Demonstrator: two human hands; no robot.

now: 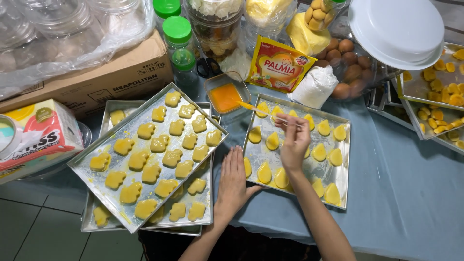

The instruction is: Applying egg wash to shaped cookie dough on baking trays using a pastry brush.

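Head view, looking down on a work surface covered by a grey-blue cloth.

Right hand: held over a rectangular metal baking tray of teardrop-shaped yellow glazed cookies. The fingers are closed in a pinch on the thin handle of a small pastry brush, whose yellow-coated tip lies over the tray's upper left part, near a cookie there.

Left hand: laid flat, palm down, fingers extended and together, nothing gripped. It rests on the cloth at the left edge of the teardrop tray, between that tray and the stacked trays to the left.

Clear rectangular plastic container of orange-yellow egg wash: set just above the upper left corner of the teardrop tray.

Stacked metal baking trays: left of the hands, the top one set at an angle, filled with pale yellow paw-shaped cookies; more of the same are seen on the tray beneath.

Yellow and red foil margarine packet: behind the teardrop tray, beside a white knotted plastic bag of powder.

Clear bowl of brown eggs: at the upper right, partly under a round white plastic lid.

Further trays of small baked yellow pieces: at the right edge.

Green-capped plastic bottles, a brown cardboard box and a red and white tissue box: at the upper left and left.
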